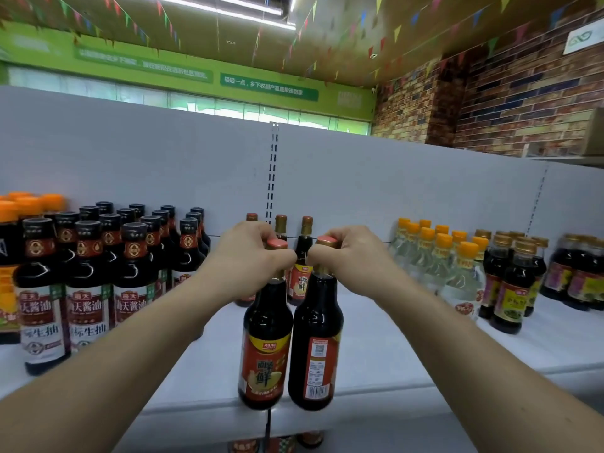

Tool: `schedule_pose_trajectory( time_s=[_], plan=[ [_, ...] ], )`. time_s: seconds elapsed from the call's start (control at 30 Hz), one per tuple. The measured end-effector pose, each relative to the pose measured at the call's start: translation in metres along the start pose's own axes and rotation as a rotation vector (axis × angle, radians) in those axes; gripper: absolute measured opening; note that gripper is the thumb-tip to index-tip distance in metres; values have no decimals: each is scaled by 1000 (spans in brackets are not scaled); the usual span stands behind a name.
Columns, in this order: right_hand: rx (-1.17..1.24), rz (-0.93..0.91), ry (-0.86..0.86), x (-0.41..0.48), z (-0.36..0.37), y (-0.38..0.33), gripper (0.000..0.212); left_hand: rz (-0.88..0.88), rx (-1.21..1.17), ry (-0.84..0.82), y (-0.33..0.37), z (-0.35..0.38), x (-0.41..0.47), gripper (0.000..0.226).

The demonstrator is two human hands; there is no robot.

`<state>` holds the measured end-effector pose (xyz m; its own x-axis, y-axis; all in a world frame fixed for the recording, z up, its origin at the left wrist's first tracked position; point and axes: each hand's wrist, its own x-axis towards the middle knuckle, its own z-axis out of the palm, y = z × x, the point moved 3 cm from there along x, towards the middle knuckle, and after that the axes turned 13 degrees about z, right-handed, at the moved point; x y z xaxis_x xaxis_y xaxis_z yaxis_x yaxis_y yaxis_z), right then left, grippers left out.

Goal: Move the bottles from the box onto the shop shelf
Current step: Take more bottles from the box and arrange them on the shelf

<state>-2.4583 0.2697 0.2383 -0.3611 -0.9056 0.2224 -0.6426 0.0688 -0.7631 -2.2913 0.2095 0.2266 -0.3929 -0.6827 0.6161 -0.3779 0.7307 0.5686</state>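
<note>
Two dark bottles with red labels hang side by side over the front edge of the white shop shelf (376, 348). My left hand (248, 259) grips the neck of the left bottle (265, 351), whose front label faces me. My right hand (356, 256) grips the neck of the right bottle (315, 348), with its barcode side turned my way. Both bottle bases sit at about the shelf lip; I cannot tell whether they touch it. Three bottles of the same kind (302, 269) stand further back on the shelf. The box is out of view.
Black-capped soy sauce bottles (88, 289) crowd the shelf's left part. Clear bottles with orange caps (457, 273) and small dark bottles (510, 289) stand on the right. A grey back panel (163, 165) rises behind the shelf. More bottles show on a lower shelf (277, 444).
</note>
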Motion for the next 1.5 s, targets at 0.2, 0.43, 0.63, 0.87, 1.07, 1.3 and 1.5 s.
schedule_pose_trajectory(
  time_s=[0.2,0.43,0.63,0.87,1.07,1.3,1.5],
  plan=[
    [16,20,0,24,21,1,27,-40,-3,34,-27,-3,11,17],
    [22,60,-17,45,39,7,19,-62,-19,21,-48,3,20,13],
    [16,84,-18,57,51,13,15,-58,-1,34,-63,8,28,14],
    [16,79,9,63,55,17,16,-45,-15,11,-71,10,34,14],
    [8,82,-21,61,53,24,19,-24,-59,9,-75,13,28,12],
    [30,108,-94,56,48,34,20,-21,-50,95,-84,14,7,19],
    [48,228,-156,40,49,84,54,-116,-41,127,-118,24,-56,49]
  ],
)
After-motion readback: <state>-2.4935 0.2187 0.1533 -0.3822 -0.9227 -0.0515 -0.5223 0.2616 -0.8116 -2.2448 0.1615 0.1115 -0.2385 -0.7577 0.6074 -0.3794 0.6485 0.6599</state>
